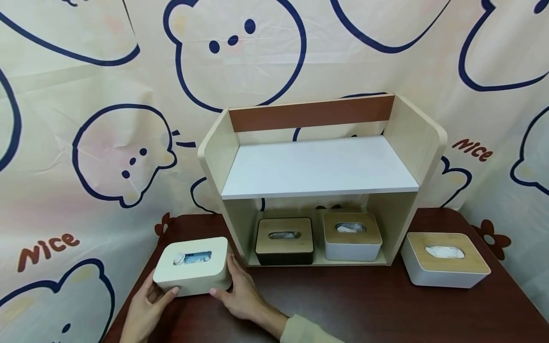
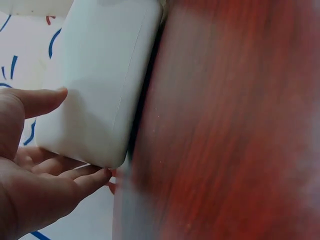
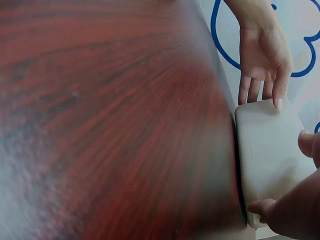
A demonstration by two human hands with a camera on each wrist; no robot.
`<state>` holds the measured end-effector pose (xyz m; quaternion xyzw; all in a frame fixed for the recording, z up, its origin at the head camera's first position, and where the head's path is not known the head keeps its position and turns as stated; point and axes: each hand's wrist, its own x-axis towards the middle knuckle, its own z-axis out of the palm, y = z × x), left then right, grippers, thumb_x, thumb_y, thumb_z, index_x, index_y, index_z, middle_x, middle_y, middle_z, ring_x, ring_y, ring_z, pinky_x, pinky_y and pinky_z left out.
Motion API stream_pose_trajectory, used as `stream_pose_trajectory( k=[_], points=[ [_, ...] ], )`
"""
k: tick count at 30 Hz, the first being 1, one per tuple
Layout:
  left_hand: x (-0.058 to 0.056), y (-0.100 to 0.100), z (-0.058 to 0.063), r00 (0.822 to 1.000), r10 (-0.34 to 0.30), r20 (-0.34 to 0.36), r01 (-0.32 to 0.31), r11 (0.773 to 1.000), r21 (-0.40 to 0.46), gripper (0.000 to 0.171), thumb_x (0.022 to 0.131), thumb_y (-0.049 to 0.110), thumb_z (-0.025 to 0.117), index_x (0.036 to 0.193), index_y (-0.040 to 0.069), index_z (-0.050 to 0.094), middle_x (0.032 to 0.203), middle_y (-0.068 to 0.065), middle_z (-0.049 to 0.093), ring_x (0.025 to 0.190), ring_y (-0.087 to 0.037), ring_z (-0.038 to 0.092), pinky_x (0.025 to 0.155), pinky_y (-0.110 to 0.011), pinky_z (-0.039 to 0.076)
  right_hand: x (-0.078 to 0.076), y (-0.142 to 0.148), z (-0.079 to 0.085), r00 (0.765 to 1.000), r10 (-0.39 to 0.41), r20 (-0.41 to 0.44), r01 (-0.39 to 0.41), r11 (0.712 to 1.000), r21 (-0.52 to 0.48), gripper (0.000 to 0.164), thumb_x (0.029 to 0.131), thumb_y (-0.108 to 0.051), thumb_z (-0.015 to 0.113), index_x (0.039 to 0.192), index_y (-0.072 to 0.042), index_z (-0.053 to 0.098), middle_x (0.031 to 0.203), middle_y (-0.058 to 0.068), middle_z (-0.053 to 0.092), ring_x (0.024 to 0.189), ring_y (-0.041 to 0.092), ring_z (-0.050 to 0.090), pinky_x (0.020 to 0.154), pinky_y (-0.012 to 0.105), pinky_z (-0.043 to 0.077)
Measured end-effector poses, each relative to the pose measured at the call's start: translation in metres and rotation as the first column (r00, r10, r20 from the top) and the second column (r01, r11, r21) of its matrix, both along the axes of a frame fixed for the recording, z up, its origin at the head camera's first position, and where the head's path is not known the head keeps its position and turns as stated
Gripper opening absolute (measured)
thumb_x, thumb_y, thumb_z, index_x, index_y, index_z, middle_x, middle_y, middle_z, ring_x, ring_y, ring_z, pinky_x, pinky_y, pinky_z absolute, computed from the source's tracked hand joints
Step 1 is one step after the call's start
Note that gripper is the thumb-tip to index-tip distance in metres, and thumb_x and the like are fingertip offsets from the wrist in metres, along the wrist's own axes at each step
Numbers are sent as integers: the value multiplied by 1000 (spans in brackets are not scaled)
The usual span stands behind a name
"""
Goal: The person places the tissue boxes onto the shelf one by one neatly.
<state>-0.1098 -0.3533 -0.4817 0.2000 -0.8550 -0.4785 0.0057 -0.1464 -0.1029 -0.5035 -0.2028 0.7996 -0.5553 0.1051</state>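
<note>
A cream-white tissue box (image 1: 201,280) with a tissue in its oval slot is at the left side of the dark red-brown table (image 1: 326,305). My left hand (image 1: 145,307) holds its left end, thumb on the front face and fingers around the end. At the opposite end my right hand (image 1: 245,294) grips the box, its thumb at the lower front corner. In the left wrist view the box's plain front face (image 2: 102,75) shows, with a dark gap or shadow along its bottom edge. Whether the box touches the table I cannot tell.
Behind stands a two-level shelf (image 1: 321,166) with a white upper board. Its lower level holds a black tissue box with a wooden lid (image 1: 285,247) and a white one with a wooden lid (image 1: 353,250). Another wooden-lidded white tissue box (image 1: 446,271) sits right of the shelf.
</note>
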Motion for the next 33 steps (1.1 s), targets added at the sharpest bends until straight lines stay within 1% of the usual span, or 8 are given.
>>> stream_pose_trajectory(
  k=[7,13,19,24,26,28,31,33],
  points=[
    [22,9,5,993,97,-62,-100,994,-50,98,99,27,79,170,0,17,171,-35,22,152,-59,34,119,-62,37,6,4,5,996,-24,-81,22,999,-29,86,102,-32,76,167,0,32,173,21,33,160,37,36,129,51,37],
    [38,19,7,975,165,-148,-174,983,-54,88,95,14,81,166,-3,31,165,-35,35,143,-59,44,102,-53,45,9,9,10,995,-45,-92,35,993,-111,78,102,-25,76,164,2,37,170,23,38,155,35,42,110,33,56],
    [48,22,6,976,183,-117,-191,980,-56,90,93,11,82,166,-3,31,163,-35,38,141,-58,46,99,-54,49,15,20,18,997,-26,-75,16,992,-122,75,103,-24,74,164,0,38,169,24,39,154,35,43,104,30,59],
    [55,15,5,996,88,-21,-89,994,-68,97,97,17,81,169,-1,19,168,-33,30,145,-55,43,100,-51,52,23,32,28,998,-3,-60,-2,996,-85,75,103,-26,75,164,-1,39,168,22,41,153,32,45,103,29,60],
    [61,14,6,999,6,-49,-11,995,-101,93,100,19,78,170,-1,20,168,-31,35,141,-45,54,99,-48,58,26,37,32,999,0,-47,-4,997,-82,75,102,-26,76,163,-1,40,168,21,42,152,31,46,101,27,60],
    [67,14,6,989,-90,-113,75,988,-137,89,101,17,77,169,-3,23,164,-32,43,133,-24,65,95,-44,64,29,43,37,1000,7,-25,-10,996,-88,75,101,-25,77,163,-1,41,168,20,42,152,31,46,99,25,60],
    [73,17,6,958,-210,-194,175,967,-184,85,102,15,75,167,-7,25,159,-34,49,122,5,60,88,-42,67,33,54,44,1000,8,-18,-10,995,-96,76,100,-27,78,162,0,43,167,20,43,151,34,47,98,27,61],
    [74,19,7,951,-244,-188,214,963,-165,87,103,16,75,168,-7,21,160,-35,47,124,4,59,90,-46,66,35,62,48,1000,10,-14,-11,994,-106,77,99,-27,78,162,0,43,167,20,42,151,35,47,98,29,62]
  ],
)
